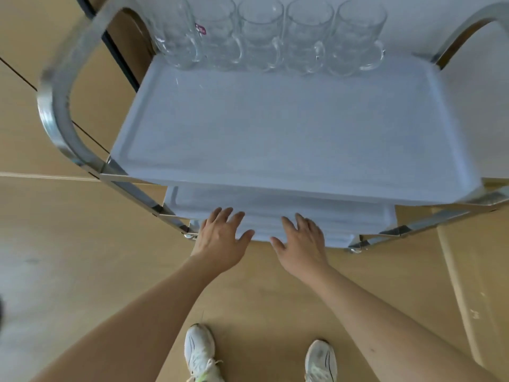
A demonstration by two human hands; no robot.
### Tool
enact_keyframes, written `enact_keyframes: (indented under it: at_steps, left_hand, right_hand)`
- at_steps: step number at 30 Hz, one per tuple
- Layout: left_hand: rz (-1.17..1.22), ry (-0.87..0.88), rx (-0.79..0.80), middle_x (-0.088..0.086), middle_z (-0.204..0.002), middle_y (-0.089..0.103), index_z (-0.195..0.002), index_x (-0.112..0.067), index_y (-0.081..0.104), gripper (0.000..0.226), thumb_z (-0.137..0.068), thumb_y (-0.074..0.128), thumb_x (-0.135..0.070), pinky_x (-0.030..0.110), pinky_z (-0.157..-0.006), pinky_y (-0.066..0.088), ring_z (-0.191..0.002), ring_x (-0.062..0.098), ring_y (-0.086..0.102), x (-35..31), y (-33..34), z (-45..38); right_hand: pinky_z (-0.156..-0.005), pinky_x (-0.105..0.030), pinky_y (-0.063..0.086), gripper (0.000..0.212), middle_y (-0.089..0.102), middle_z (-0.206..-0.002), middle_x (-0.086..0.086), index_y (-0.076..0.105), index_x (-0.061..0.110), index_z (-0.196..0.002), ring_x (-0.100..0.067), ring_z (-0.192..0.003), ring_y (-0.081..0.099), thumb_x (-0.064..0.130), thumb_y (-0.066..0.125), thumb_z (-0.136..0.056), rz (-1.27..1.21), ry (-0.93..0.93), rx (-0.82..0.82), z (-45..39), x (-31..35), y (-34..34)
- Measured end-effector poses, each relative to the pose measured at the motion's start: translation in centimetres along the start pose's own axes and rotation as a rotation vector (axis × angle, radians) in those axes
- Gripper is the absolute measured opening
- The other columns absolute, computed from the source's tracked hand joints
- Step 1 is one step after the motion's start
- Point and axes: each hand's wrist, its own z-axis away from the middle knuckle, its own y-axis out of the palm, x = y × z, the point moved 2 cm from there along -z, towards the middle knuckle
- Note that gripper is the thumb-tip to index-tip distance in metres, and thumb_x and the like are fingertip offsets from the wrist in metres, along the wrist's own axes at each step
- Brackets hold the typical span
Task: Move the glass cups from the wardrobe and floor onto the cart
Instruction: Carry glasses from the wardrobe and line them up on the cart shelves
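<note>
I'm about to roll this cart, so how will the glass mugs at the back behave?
The glass mugs look hard and breakable, standing loose on the smooth top tray, so they may slide and clink. Wide and upright, they probably won't tip.

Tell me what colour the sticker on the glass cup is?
The sticker is pink and white, seen in the head view on the second cup from the left.

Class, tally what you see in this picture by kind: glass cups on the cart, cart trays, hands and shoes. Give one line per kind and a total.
Glass cups: 5
Cart trays: 3
Hands: 2
Shoes: 2
Total: 12
</note>
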Motion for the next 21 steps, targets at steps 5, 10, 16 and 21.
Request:
enact_keyframes:
  at_steps: [5,10,16,21]
  left_hand:
    - [0.036,0.037,0.073,0.008,-0.158,0.039,-0.15,-0.02,0.045,0.06,-0.099,0.052,-0.052,0.046,-0.12,0.026,-0.151,0.026,0.022,-5.0,-5.8,6.3]
    - [0.0,0.15,0.12,0.008,-0.158,0.038,-0.15,-0.021,0.045,0.059,-0.1,0.05,-0.053,0.046,-0.121,0.025,-0.151,0.026,0.023,-10.1,-10.6,9.3]
    - [-0.042,0.385,0.139,0.008,-0.158,0.036,-0.151,-0.022,0.042,0.059,-0.101,0.049,-0.052,0.043,-0.12,0.026,-0.15,0.026,0.022,-17.1,-14.2,9.9]
    - [-0.104,0.649,0.137,0.006,-0.156,0.041,-0.15,-0.02,0.046,0.057,-0.1,0.054,-0.047,0.041,-0.116,0.028,-0.147,0.026,0.028,-24.2,-16.4,10.9]
  right_hand:
    - [-0.121,-0.053,0.022,0.066,0.025,-0.164,-0.013,0.027,0.023,-0.158,-0.036,-0.149,0.023,0.055,0.04,-0.103,-0.102,0.087,0.047,8.2,1.5,-5.9]
    - [-0.119,-0.048,0.023,0.066,0.024,-0.165,-0.012,0.025,0.024,-0.159,-0.034,-0.149,0.023,0.056,0.038,-0.103,-0.163,0.194,-0.012,14.6,0.9,-11.6]
    - [-0.12,-0.047,0.025,0.066,0.024,-0.165,-0.011,0.024,0.023,-0.159,-0.033,-0.15,0.024,0.056,0.037,-0.103,-0.211,0.343,-0.134,20.2,-0.7,-16.8]
    - [-0.107,-0.047,0.038,0.057,0.049,-0.143,-0.004,0.041,0.025,-0.148,-0.031,-0.131,0.046,0.055,0.045,-0.099,-0.306,0.512,-0.319,25.9,-2.7,-20.3]
